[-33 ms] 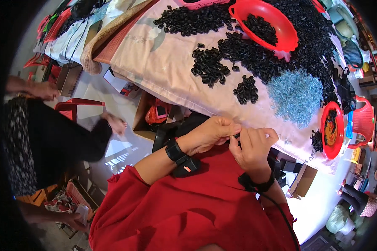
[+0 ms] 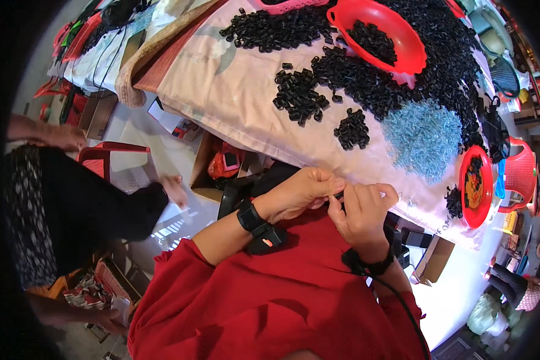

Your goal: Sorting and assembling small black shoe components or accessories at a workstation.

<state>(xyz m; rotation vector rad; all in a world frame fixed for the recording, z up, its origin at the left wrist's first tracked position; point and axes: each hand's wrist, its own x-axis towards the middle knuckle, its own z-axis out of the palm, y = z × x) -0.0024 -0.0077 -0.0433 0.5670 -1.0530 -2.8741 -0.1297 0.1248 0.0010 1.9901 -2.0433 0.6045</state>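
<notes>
My left hand (image 2: 308,191) and my right hand (image 2: 361,210) meet just off the table's near edge, above my lap. Thumb and fingers of both are pinched around a small black plastic piece (image 2: 339,195), mostly hidden by the fingertips. On the cloth beyond my hands lie a little heap of black plastic pieces (image 2: 351,129) and a larger heap (image 2: 299,96). To their right spreads a pile of small clear bluish parts (image 2: 423,138).
A red basket (image 2: 415,57) with black pieces stands among the far heaps. Near the right edge sits another red basket (image 2: 488,186). A red plastic chair (image 2: 117,146) and a person in dark clothes (image 2: 96,204) are at the left. Cardboard boxes (image 2: 436,259) stand under the table.
The person at the left has shifted, with a foot and a hand moved slightly to the right. My hands stay in the same place, still pinching the black plastic piece.
</notes>
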